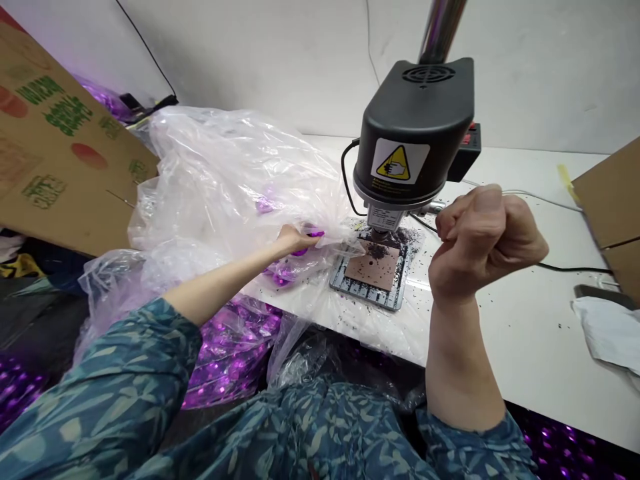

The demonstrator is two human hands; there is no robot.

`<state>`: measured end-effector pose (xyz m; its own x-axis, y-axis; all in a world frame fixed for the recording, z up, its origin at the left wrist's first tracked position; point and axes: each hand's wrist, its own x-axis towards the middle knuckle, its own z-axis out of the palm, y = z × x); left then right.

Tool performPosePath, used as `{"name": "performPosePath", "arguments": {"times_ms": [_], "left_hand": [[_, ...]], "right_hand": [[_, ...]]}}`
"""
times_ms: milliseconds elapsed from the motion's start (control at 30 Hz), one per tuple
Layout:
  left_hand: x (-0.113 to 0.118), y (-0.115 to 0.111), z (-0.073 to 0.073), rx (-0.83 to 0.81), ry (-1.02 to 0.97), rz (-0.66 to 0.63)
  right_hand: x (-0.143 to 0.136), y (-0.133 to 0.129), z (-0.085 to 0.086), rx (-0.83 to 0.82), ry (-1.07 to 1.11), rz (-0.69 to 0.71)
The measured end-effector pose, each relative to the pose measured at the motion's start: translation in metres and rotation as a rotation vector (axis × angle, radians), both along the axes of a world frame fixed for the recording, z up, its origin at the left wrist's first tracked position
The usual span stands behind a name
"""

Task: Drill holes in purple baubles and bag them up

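Mid-frame: resting left grip [295, 239] at purple material [301, 253] amid clear plastic [215, 173] | clamping: cannot tell | frame right: clenching right grip [483, 237], contents hidden

Place: small workshop, as I read it from my feed | machine [425, 100] on a white table [525, 333], hand-warning sticker [400, 163] in front | dark scraps [377, 251] strewn beneath | big plastic bag [215, 153] and cardboard box [75, 180] leftward

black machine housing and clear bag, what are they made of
Black machine housing: smooth, satin, probably moulded plastic, given rounded edges and vent slots, though possibly painted metal.
Clear bag: thin, glossy plastic film, by its transparent crinkles and highlights.
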<state>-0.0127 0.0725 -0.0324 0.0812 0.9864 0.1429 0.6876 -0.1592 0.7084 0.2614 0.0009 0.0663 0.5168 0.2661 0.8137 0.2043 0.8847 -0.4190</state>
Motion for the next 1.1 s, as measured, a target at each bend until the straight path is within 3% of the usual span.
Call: {"name": "performPosePath", "arguments": {"times_ms": [167, 267, 333, 400, 467, 567, 633, 700, 800, 933, 1100], "left_hand": [[0.001, -0.04, -0.003, -0.083, 0.414, 0.012], [0.005, -0.06, 0.005, 0.051, 0.604, -0.032], [0.011, -0.074, 0.011, 0.18, 0.613, -0.052], [0.019, -0.088, 0.016, 0.272, 0.46, -0.095], [0.03, -0.102, 0.018, 0.262, 0.15, -0.18], [0.051, -0.114, 0.016, 0.002, -0.393, -0.319], [0.065, -0.114, 0.011, -0.185, -0.643, -0.346], [0.077, -0.108, 0.004, -0.25, -0.726, -0.339], [0.089, -0.09, -0.011, -0.229, -0.639, -0.367], [0.091, -0.067, -0.029, -0.195, -0.582, -0.355], [0.082, -0.05, -0.031, -0.082, -0.368, -0.371]], "right_hand": [[-0.001, 0.0, -0.005, -0.073, 0.008, -0.001], [-0.001, -0.002, -0.003, -0.041, -0.023, 0.04], [-0.001, -0.003, -0.001, -0.015, -0.025, 0.044], [-0.001, -0.003, 0.0, -0.014, -0.025, 0.015], [-0.002, -0.004, 0.0, -0.031, -0.034, -0.031], [-0.004, -0.005, 0.001, -0.054, -0.057, -0.09], [-0.005, -0.005, 0.003, -0.018, -0.066, -0.089], [-0.006, -0.005, 0.005, 0.059, -0.062, -0.051], [-0.005, -0.005, 0.005, 0.121, -0.077, -0.002], [-0.003, -0.004, -0.002, -0.029, -0.141, -0.067], [0.001, 0.003, -0.016, -0.194, -0.205, -0.053]]}}
